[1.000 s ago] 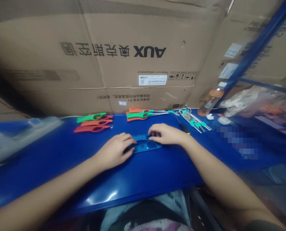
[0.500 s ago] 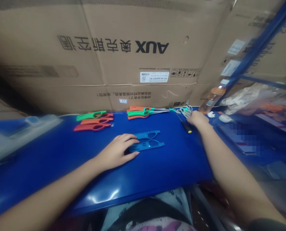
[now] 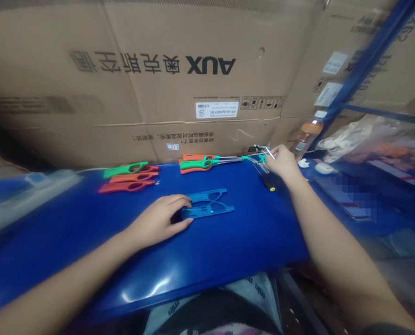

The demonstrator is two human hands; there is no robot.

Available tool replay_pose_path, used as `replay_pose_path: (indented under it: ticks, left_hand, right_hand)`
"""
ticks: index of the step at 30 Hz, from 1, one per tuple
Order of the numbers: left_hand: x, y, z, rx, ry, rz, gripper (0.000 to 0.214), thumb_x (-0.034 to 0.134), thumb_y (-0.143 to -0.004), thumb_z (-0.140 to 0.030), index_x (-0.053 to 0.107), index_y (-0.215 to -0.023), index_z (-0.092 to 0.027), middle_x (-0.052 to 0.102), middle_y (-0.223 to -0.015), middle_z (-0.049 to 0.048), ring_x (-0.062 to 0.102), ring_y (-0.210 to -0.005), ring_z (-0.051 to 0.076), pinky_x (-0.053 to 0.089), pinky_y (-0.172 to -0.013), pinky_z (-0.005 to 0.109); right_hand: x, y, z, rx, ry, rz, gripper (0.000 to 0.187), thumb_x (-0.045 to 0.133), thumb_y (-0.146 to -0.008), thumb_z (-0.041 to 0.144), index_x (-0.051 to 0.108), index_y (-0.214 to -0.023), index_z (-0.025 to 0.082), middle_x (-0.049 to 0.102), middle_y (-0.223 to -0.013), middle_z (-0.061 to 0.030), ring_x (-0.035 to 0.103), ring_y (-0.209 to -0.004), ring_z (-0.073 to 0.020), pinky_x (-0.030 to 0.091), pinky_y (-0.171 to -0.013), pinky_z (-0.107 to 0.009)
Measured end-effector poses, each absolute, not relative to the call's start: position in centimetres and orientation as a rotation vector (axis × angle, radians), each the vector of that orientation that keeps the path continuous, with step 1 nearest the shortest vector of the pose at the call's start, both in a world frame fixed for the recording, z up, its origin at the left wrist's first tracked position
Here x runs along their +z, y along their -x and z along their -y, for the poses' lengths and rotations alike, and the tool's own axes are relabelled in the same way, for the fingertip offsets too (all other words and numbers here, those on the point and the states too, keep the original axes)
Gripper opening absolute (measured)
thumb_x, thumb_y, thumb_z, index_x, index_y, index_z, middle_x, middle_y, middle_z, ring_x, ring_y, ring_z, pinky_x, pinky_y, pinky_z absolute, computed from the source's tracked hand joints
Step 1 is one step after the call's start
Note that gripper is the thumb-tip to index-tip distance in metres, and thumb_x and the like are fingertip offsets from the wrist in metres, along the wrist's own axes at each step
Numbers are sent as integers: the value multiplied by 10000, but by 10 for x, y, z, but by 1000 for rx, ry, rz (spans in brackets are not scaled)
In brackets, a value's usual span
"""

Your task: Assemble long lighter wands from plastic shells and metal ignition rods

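Two blue plastic lighter casing halves, an upper one [image 3: 210,194] and a lower one [image 3: 212,210], lie side by side on the blue table [image 3: 221,251]. My left hand [image 3: 161,216] curls around the left end of the lower half, thumb at its near edge and fingers over the top. At the back right, my right hand [image 3: 283,162] pinches a small shiny metal lighter part [image 3: 270,152], slightly above a cluster of small green and metal pieces [image 3: 262,160]. Just below that cluster lies a black screwdriver [image 3: 267,182] with a yellow end.
Assembled orange and green long-necked lighters [image 3: 196,164] lie along the back. Several red, orange and green casings [image 3: 130,177] lie to their left. A drink bottle [image 3: 307,137] leans at the back right near a white mouse [image 3: 323,168]. A large cardboard box [image 3: 140,97] stands behind.
My right hand has lifted slightly from the small parts, a shiny metal piece now showing at its fingertips. My left hand stays at the blue casing halves. The view has shifted slightly.
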State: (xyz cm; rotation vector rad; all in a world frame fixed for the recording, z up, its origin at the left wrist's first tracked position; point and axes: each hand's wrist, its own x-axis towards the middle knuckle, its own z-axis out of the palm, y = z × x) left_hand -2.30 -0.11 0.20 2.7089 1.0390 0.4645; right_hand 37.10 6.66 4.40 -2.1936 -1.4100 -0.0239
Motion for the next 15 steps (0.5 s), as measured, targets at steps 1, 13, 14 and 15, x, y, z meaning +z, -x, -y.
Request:
replay_pose_path:
  ticks: [1,13,14,15]
  left_hand:
    - [2,23,1,463,-2709,-1044,352,578,-968,-510,660,-1174,-237,676,-1310,77,638,-1215,277,508,-1065,447]
    - [1,25,-2,500,-2701,-1016,324,602,-953,-496,672,-1135,-237,688,-1281,70,654,-1195,272,527,-1048,440]
    - [1,25,-2,501,-2701,-1017,324,603,-952,-496,672,-1135,-237,688,-1279,70,654,-1195,273,527,-1047,445]
    - [2,25,-2,500,-2701,-1017,325,602,-953,-496,671,-1137,-237,687,-1281,71,652,-1196,274,526,-1047,449]
  right_hand:
    - [45,-370,-66,-27,2157,1392,215,593,-838,219,601,-1049,176,716,-984,-125,660,-873,-247,485,-745,-301]
    - [24,-380,-74,77,2270,1536,92,615,-859,257,647,-919,195,733,-971,-154,681,-906,-296,471,-771,-347]
    - [22,-380,-75,83,2264,1534,94,611,-862,253,652,-918,189,733,-966,-157,682,-894,-296,471,-767,-347]
    - [20,-379,-77,82,2250,1531,100,603,-868,250,655,-924,185,734,-965,-160,681,-888,-294,470,-765,-346]
